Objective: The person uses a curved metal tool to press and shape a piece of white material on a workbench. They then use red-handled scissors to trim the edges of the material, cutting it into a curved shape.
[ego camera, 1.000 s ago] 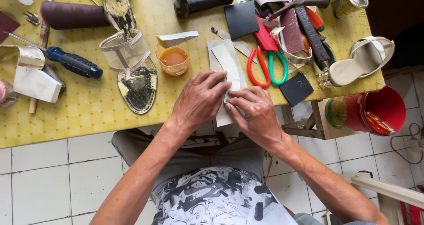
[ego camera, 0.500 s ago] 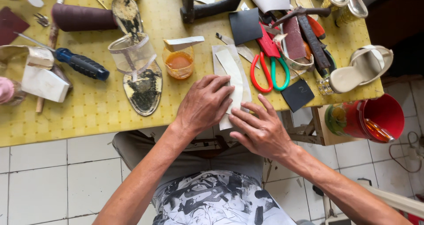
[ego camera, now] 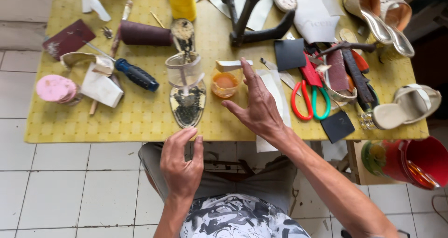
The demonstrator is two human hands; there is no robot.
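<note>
One head camera looks steeply down, fairly close, at the yellow table (ego camera: 140, 121).

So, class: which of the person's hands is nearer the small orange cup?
Right. The right hand hovers open just right of the orange cup; the left hand is off the table's front edge, below it.

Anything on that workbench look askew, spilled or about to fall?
Yes. The pale strip under the right hand hangs over the table's near edge. The clear cup stands on the glue-blackened sole, not the table. The beige sandal overhangs the right edge. No spill is visible.
</note>
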